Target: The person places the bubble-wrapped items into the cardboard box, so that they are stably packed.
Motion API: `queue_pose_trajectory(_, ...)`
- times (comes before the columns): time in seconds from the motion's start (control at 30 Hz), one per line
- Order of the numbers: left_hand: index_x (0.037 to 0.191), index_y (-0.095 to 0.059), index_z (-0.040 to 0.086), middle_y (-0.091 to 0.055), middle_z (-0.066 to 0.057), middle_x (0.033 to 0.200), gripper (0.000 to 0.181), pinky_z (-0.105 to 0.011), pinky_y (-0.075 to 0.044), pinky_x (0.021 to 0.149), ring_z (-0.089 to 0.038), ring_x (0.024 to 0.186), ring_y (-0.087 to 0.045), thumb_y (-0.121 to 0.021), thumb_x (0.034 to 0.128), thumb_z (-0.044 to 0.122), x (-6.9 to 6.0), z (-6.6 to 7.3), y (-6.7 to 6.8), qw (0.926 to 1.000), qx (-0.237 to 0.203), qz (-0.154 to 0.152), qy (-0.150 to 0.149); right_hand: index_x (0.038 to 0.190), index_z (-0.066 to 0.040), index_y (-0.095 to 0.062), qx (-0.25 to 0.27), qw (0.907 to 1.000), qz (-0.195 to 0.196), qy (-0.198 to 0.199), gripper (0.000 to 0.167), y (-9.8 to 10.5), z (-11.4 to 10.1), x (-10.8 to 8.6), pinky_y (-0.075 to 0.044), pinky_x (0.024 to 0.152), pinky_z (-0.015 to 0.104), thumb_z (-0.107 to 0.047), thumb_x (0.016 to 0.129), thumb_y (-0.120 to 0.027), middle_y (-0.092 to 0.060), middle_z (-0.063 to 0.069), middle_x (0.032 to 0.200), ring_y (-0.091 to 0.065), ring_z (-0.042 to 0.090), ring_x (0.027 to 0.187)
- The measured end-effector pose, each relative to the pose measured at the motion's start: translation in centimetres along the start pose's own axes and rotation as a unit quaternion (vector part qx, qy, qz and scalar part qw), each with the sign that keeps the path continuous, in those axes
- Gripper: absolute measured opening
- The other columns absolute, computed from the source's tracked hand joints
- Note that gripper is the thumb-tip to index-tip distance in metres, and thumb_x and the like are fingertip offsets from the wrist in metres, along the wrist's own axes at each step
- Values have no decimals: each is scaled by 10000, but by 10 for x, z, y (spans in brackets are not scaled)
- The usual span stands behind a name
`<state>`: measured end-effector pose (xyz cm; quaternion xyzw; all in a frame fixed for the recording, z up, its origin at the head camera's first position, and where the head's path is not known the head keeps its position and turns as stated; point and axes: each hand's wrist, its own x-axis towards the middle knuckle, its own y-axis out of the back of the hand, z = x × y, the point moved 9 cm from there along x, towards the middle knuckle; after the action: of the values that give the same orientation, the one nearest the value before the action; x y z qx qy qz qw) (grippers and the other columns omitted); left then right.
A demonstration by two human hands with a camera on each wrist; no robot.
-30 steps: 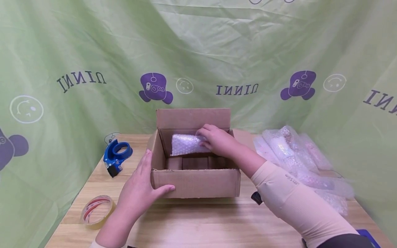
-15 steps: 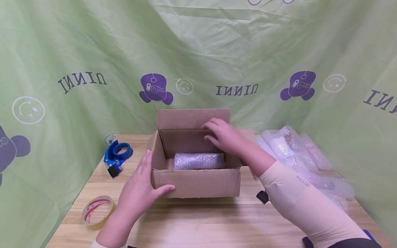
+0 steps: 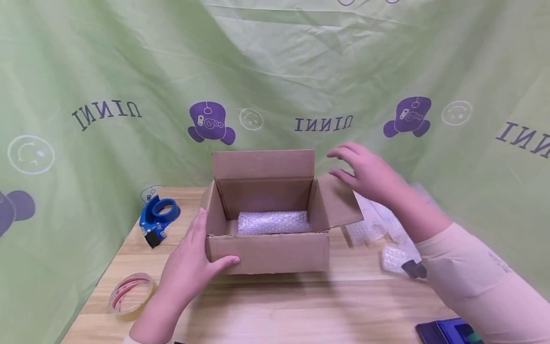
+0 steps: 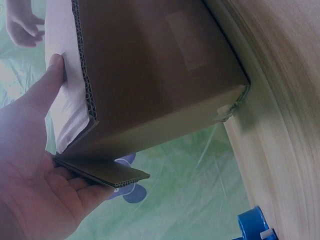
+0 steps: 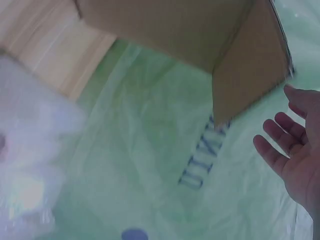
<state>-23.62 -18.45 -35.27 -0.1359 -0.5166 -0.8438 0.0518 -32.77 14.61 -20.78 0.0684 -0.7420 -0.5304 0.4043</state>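
Note:
An open cardboard box stands on the table, and a bubble-wrapped roll lies lengthwise inside it. My left hand grips the box's front left corner, thumb on the front side and fingers against the left flap. Above the spread right flap, my right hand is in the air with relaxed, slightly bent fingers and holds nothing. Partly hidden behind the right arm are bubble-wrapped packages.
On the left of the table are a blue tape dispenser and, nearer the front, a roll of clear tape. A dark blue object lies at the front right. Green printed cloth hangs behind.
The bubble-wrapped roll went from my right hand down onto the box floor. My right hand let go and moved right, out of the box and past the right flap. The left hand kept its grip.

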Motion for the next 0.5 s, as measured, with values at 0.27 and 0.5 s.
queue_pose_trajectory(0.27, 1590, -43, 111, -137, -129, 1645, 1283, -632, -384, 1053, -435, 1424, -317, -721, 693, 728, -2, 1, 2, 10000, 17, -25, -6, 1229, -97, -624, -232, 9981, -237, -523, 344, 22, 28, -40, -503, 903, 488, -190, 909, -711, -611, 67, 1164, -598, 265, 1078)
queue_pose_trajectory(0.5, 1589, -40, 104, -144, -142, 1642, 1284, -634, -381, 1053, -437, 1426, -312, -713, 696, 734, -2, 3, 3, 10000, 55, -11, -64, 1253, -85, -616, -285, 9915, -737, -1036, 383, 27, 52, -77, -512, 881, 517, -207, 903, -714, -619, 92, 1163, -617, 300, 1048)
